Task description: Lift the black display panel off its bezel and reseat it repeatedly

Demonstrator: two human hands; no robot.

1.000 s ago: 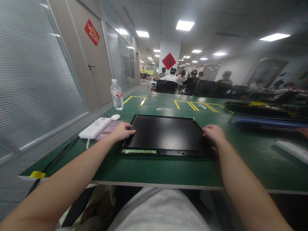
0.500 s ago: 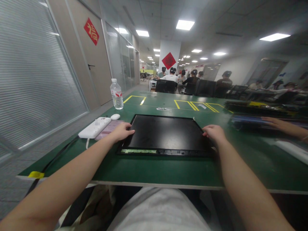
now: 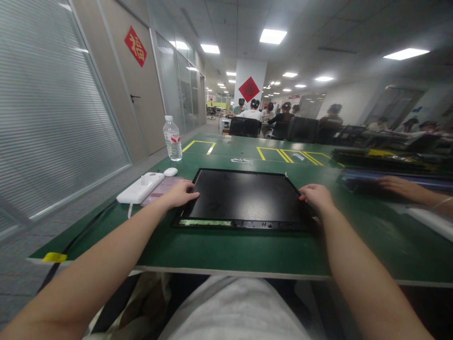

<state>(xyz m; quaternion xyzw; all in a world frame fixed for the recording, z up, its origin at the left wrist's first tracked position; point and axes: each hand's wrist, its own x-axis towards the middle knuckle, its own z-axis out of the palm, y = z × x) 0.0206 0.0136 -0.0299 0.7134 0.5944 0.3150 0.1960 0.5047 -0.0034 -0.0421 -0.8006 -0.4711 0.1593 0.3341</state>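
A black laptop screen panel (image 3: 247, 194) lies on the green table in front of me, a green circuit strip (image 3: 205, 223) showing along its lower edge. My left hand (image 3: 181, 193) grips its left edge, thumb on top of the frame. On the opposite side, my right hand (image 3: 315, 197) pinches the right edge between thumb and fingers. The undersides of both grips are hidden. Left of the panel, close to my left wrist, are a white power bank (image 3: 140, 187), a pinkish flat item (image 3: 163, 190) and a small white case (image 3: 171, 172).
A water bottle (image 3: 173, 139) stands at the table's left edge. Yellow tape (image 3: 279, 155) marks the far part of the green table (image 3: 233, 257). At right, a co-worker's hand (image 3: 399, 186) rests by a dark bluish panel (image 3: 354, 179), near stacked dark parts (image 3: 382, 158). A black strap crosses the left corner.
The co-worker's hand at right has shifted slightly left over the bluish panel. My hands and the screen panel keep their places.
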